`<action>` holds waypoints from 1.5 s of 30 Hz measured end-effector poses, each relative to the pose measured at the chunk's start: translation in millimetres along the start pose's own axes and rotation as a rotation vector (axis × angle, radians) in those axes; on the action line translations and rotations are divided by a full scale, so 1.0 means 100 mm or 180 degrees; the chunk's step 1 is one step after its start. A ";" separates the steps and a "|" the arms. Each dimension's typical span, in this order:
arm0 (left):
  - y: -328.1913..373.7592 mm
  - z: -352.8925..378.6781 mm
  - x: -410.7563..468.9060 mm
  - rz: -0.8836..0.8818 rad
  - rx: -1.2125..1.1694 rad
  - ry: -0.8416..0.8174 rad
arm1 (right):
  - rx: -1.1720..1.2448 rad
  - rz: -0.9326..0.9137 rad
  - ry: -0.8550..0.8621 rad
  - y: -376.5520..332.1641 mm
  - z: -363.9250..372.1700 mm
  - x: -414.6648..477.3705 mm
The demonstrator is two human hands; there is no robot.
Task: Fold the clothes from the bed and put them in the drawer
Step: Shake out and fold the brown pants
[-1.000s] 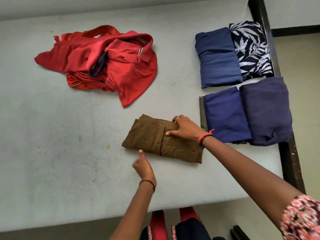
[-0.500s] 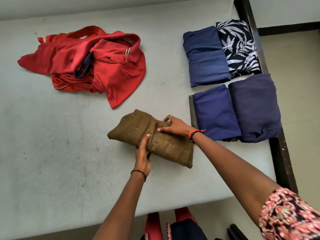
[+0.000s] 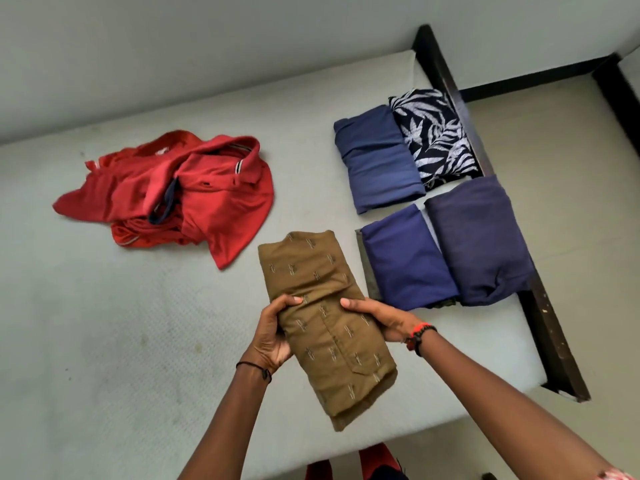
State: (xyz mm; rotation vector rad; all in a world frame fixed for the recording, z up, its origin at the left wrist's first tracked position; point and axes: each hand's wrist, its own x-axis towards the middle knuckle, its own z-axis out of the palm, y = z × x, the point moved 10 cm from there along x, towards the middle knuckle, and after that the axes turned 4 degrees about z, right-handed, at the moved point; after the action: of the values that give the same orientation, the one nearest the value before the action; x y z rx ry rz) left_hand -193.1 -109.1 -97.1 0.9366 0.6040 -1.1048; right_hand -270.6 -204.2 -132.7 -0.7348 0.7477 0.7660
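Hands now clasp the folded brown shirt (image 3: 329,327) from both sides, left hand (image 3: 273,336) curled over 1 edge and right hand (image 3: 377,318) wrapped round the other, where 0.5 s ago the right pressed flat on it. Turned lengthwise and seemingly lifted off the bed (image 3: 104,341) near its front edge, the shirt looks finished, ready to join the 4 folded pieces (image 3: 408,258) beside it; the red clothes (image 3: 183,195) lie unfolded.
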 end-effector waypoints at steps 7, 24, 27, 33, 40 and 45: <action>0.14 0.53 0.21 -0.0161 0.0289 -0.0092 | 0.0126 -0.0296 -0.0051 -0.19 -0.27 -0.50; 0.89 2.93 1.72 0.0234 0.1365 -0.0715 | 0.0287 -0.1769 0.1488 -2.32 -2.19 -1.41; 1.02 3.37 2.06 0.0375 0.1610 -0.0819 | 0.0315 -0.1906 0.1611 -2.68 -2.51 -1.47; 0.89 3.71 2.62 0.0392 0.2197 -0.0820 | 0.0453 -0.1783 0.1950 -2.99 -3.10 -1.37; 0.52 3.62 2.89 0.0683 0.3001 -0.0745 | -0.0374 -0.1526 0.2660 -3.09 -3.64 -1.00; 0.57 3.66 2.93 0.1120 0.3117 -0.0686 | -0.1010 -0.1252 0.3068 -3.02 -3.74 -0.88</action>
State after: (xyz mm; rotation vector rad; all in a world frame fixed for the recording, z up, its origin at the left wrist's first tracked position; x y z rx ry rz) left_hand -47.7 -557.3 -132.9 1.6474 -0.3382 -1.1495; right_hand -187.6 -684.1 -168.6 -1.5272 1.2976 0.1232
